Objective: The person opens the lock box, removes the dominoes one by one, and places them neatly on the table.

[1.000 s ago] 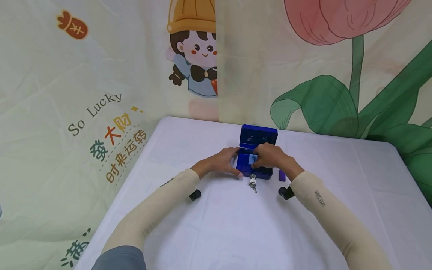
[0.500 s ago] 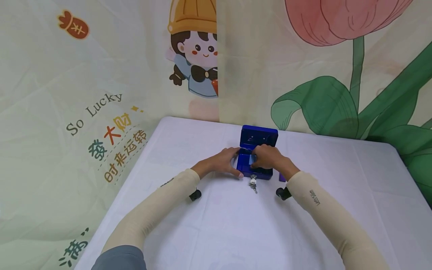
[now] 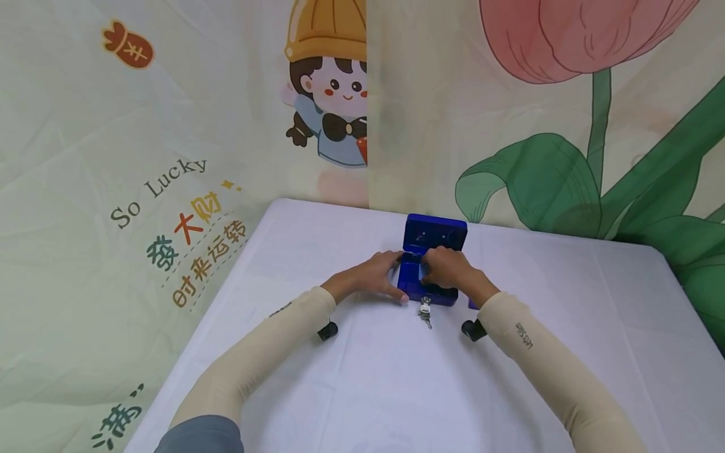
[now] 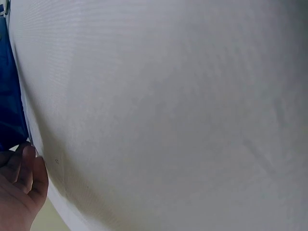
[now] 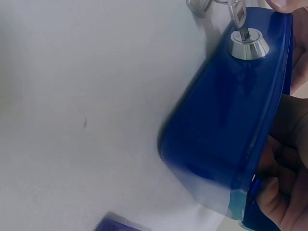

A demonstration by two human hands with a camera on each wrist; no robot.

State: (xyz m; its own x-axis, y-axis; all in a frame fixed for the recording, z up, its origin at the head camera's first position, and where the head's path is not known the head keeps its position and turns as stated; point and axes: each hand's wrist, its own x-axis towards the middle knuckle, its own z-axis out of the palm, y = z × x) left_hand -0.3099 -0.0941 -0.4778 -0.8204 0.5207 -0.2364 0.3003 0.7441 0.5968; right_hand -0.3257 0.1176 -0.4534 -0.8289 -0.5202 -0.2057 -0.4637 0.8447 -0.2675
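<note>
A blue lockable cash box (image 3: 412, 294) stands near the table's back edge, its lid (image 3: 435, 234) raised. Keys (image 3: 425, 312) hang from the lock at the front; in the right wrist view one key (image 5: 238, 15) sits in the silver lock (image 5: 248, 45). My left hand (image 3: 376, 275) holds the box's left end, thumb by the front corner and fingers toward the back. Inside the box, my right hand (image 3: 449, 268) has curled fingers around a small light blue piece (image 3: 423, 270). Most of that piece is hidden by the hand.
A purple item (image 3: 472, 304) lies on the white cloth right of the box, partly covered by the right forearm. Black wrist cameras (image 3: 473, 330) sit under both forearms. A printed curtain (image 3: 413, 126) hangs right behind the table.
My right hand has sunk slightly lower into the box, and less of the light blue piece shows. The right forearm has shifted left over the purple item. My left hand stays put.
</note>
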